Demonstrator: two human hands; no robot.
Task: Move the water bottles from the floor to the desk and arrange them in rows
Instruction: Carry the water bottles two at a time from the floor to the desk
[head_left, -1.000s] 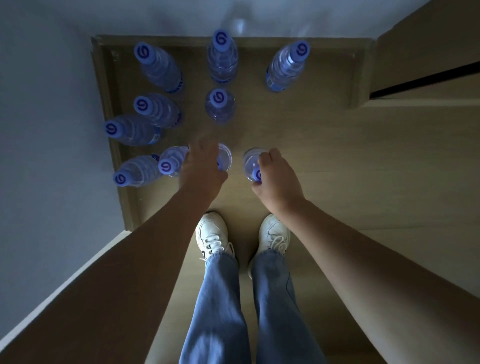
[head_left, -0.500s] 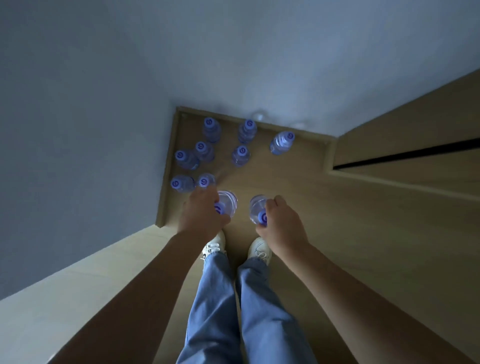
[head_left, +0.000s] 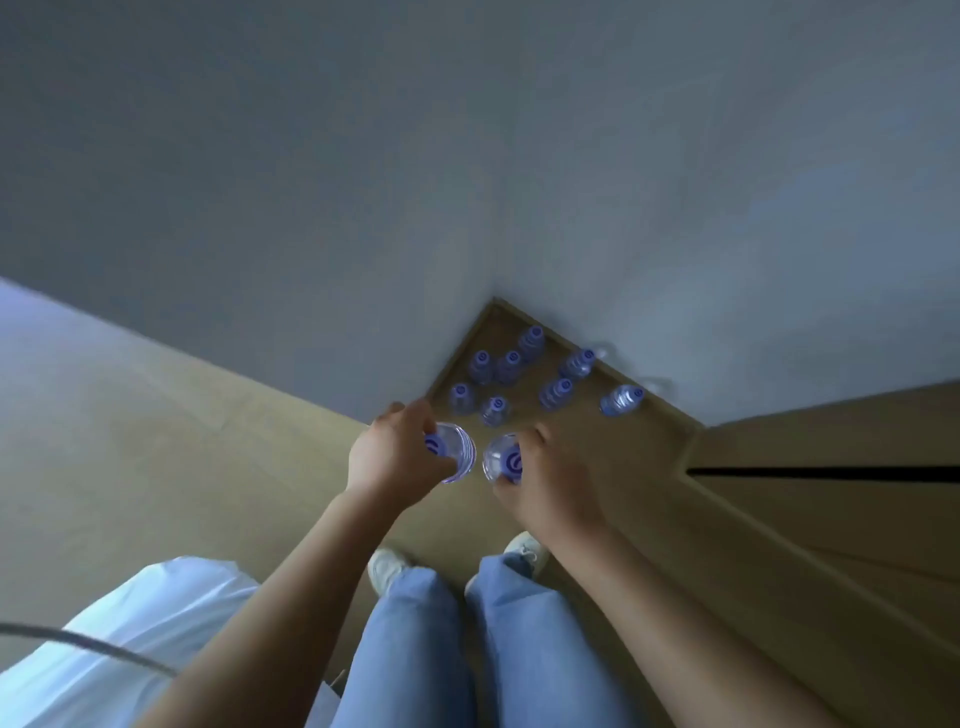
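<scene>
My left hand grips a clear water bottle with a blue cap by its top. My right hand grips a second bottle the same way. Both bottles hang lifted well above the floor. Several more blue-capped bottles stand on the wooden floor in the corner below, far under my hands. A pale wooden desk surface lies to my left, level with my forearm.
Grey walls meet at the corner behind the bottles. A wooden cabinet with a dark slot stands to the right. My jeans and white shoes are below. A white shirt and a cable show at bottom left.
Both hands have risen with a bottle each, and the view has lifted away from the floor. The floor bottles look smaller, and the desk has come into view on the left.
</scene>
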